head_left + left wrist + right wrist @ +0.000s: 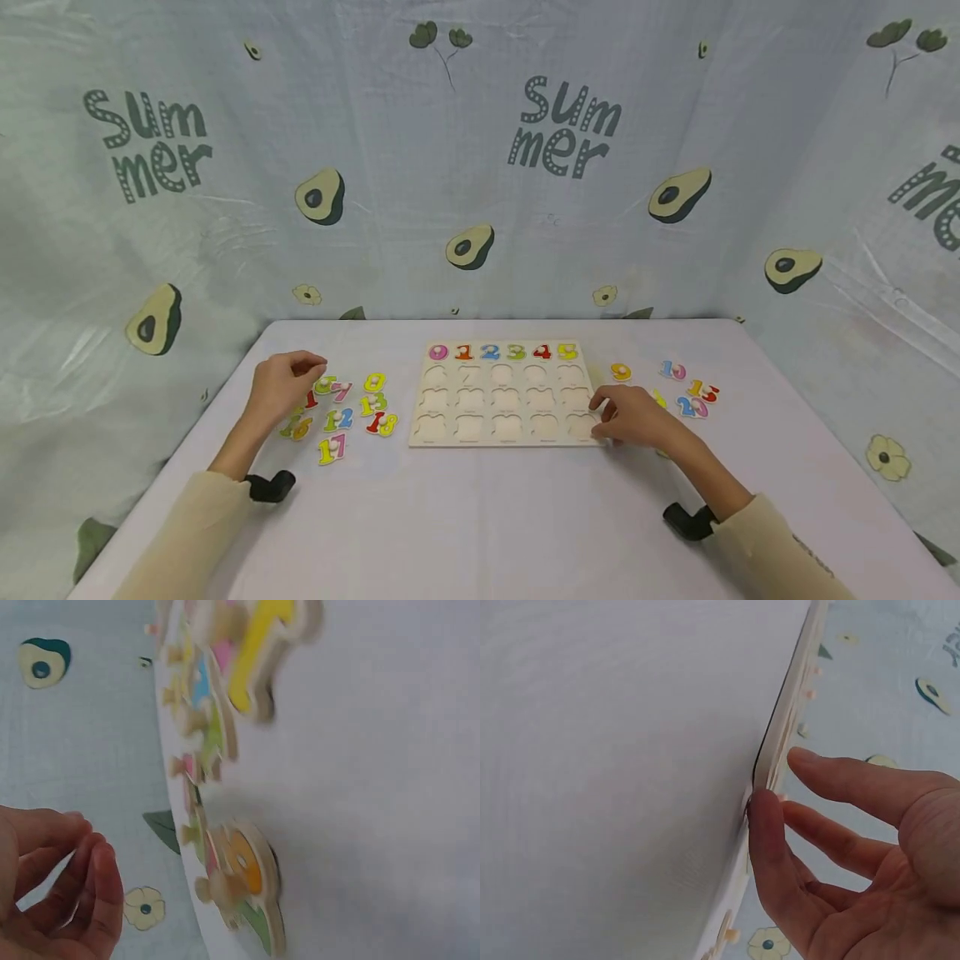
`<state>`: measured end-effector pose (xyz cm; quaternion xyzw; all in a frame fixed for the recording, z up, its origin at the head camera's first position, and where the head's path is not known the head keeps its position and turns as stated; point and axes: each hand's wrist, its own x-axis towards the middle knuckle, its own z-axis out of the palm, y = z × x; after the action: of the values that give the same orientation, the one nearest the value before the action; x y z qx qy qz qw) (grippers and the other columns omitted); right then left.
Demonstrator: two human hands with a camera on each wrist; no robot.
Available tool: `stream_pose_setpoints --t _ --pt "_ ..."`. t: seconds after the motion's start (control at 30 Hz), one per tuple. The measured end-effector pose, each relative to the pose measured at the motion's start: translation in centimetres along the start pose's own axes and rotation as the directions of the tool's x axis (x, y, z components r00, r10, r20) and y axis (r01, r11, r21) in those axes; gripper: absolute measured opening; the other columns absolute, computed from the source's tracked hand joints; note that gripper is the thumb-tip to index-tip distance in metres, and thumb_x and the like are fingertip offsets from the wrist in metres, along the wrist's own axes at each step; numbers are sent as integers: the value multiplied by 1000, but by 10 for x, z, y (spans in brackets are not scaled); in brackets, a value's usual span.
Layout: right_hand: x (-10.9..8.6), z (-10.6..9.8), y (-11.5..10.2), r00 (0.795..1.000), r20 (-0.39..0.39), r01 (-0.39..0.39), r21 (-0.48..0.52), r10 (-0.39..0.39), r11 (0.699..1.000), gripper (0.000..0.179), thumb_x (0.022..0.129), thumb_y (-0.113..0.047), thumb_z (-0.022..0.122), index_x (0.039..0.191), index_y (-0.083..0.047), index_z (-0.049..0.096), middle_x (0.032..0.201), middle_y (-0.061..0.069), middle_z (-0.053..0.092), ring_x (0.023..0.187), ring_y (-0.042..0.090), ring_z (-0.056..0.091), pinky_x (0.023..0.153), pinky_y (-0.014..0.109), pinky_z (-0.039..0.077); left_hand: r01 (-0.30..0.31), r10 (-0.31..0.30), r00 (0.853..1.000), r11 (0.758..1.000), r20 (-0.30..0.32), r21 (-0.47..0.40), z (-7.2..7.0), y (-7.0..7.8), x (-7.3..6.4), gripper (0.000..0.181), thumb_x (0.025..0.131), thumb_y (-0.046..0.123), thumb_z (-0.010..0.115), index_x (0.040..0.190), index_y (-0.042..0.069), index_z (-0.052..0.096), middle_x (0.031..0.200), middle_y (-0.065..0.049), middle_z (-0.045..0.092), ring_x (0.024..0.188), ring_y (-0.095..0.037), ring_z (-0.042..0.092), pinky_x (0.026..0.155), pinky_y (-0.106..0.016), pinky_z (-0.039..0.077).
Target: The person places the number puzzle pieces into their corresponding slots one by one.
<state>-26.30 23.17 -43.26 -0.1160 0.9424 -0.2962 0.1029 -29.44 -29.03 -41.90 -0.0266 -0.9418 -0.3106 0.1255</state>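
A wooden number puzzle board (pixel 422 383) lies mid-table, with the colored figures 0 to 5 in its back row and bare recesses in front. At its right edge my right hand (pixel 630 412) grips lightly, its fingertips about the near right corner. The right wrist view shows one fingertip against the board's edge (pixel 793 697) and another just above it. My left hand (pixel 285 383) hovers over loose number pieces at the left. Its fingers are loosely bent with the tips together, and nothing shows between them. Near it are the 12 piece (pixel 337 419) and 17 piece (pixel 332 448).
More knobbed pieces lie at the left, such as the 18 (pixel 381 423). Right of the board are the 9 (pixel 620 372), 10 (pixel 672 370), 15 (pixel 702 391) and 20 (pixel 692 407). A printed curtain (pixel 390 150) hangs behind the white table (pixel 465 525).
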Motion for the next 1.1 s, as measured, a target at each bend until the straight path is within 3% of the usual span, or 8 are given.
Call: stream_pose_setpoints --t 0.13,0.3,0.5,0.8,1.1 --pt "-2 -1 0 999 10 -33 59 33 998 33 84 -10 81 112 -2 67 88 9 66 66 16 62 63 30 54 -34 29 997 998 72 61 -4 -13 11 27 99 12 67 119 -6 71 107 -24 73 91 -32 65 74 -33 53" --pt "-2 -2 3 999 12 -47 77 46 996 31 84 -9 79 112 -3 68 90 9 66 70 17 62 65 29 53 -48 24 979 993 204 112 -4 -24 24 32 96 14 71 120 -6 71 108 -23 72 95 -32 66 84 -45 56" --pt "-3 -3 7 999 27 -38 103 35 994 32 84 -9 80 113 -2 68 87 7 64 70 17 62 65 29 51 -37 -3 955 991 298 127 2 -33 35 33 96 16 70 122 -6 70 110 -22 71 93 -28 63 81 -40 56" --pt "1 -1 14 998 64 -32 142 23 989 32 87 -9 77 117 -5 65 81 6 62 68 17 61 65 30 50 -20 -22 951 991 307 133 6 -38 36 28 96 16 70 114 -6 73 105 -21 73 84 -24 61 74 -32 52" --pt "2 0 15 997 72 -39 159 28 986 33 89 -10 77 119 -4 63 81 6 62 67 18 63 68 30 53 -14 -25 969 987 245 157 5 -41 40 28 96 18 70 114 -4 74 105 -20 73 84 -24 60 72 -29 50"
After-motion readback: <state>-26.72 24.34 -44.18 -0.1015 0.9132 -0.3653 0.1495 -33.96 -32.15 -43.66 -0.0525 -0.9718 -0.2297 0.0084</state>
